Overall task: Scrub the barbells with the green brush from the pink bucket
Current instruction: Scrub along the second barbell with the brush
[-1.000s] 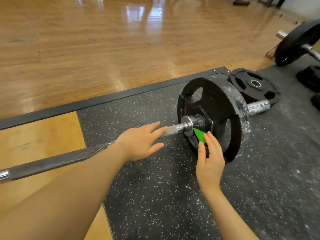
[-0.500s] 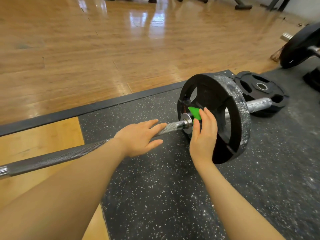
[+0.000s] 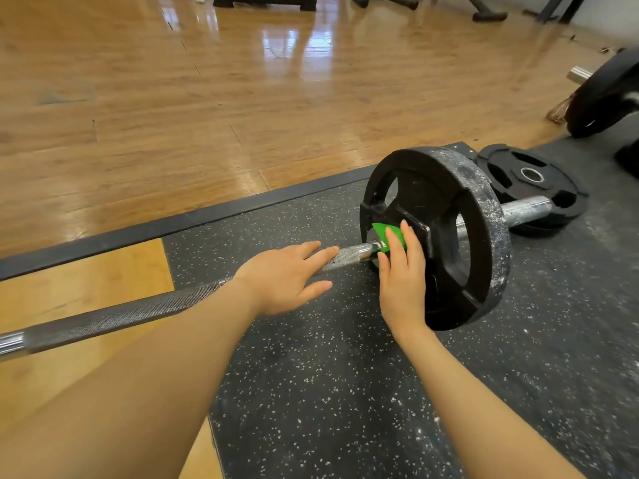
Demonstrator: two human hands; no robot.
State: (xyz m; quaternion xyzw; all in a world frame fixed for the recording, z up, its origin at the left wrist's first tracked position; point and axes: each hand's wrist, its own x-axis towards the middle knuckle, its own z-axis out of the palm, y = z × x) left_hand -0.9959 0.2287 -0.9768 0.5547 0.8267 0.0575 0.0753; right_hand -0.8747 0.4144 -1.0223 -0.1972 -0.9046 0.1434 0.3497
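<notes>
Right hand [image 3: 403, 281] is up against the inner face of the black weight plate [image 3: 446, 236], fingers straight and pressed flat over the green brush [image 3: 382, 233], pinning it at the hub where the shaft meets the plate. Only a bright green wedge of the brush shows past the fingertips. Left hand [image 3: 283, 274] lies flat on the barbell [image 3: 114, 318], fingers stretched out along the cross-hatched knurled steel, thumb splayed toward six o'clock, gripping nothing. The bar runs from nine o'clock, smooth and shiny at the frame edge, then rough grey knurling, up to the plate at about two o'clock. That plate is a thick rubbery disc with oval cut-outs, its rim flecked with white dust, and the chrome sleeve [image 3: 525, 209] pokes out beyond it. Underneath, a speckled black rubber mat [image 3: 328, 392]; at twelve o'clock, glossy wood flooring [image 3: 207, 98]. A second plate [image 3: 532, 181] lies flat just behind the sleeve.
</notes>
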